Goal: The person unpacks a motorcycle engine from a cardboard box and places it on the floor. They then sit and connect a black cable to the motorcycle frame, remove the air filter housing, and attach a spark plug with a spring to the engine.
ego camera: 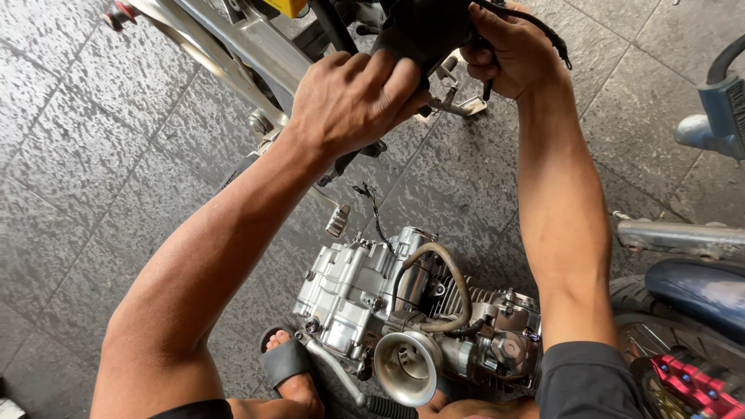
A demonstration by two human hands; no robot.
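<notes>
Grey stone-tile floor (93, 155), a motorcycle engine out of its frame.
Nearest, the silver engine (365, 299) lies by a sandalled foot (289, 365); beyond, left hand (353, 101) and right hand (508, 50) both close around a black part (423, 31) at the frame (256, 46), seemingly mid-fitting; steady alignment comes next.

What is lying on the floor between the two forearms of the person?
In the head view, a silver engine lies on the tiled floor between them, nearer the right forearm.
</notes>
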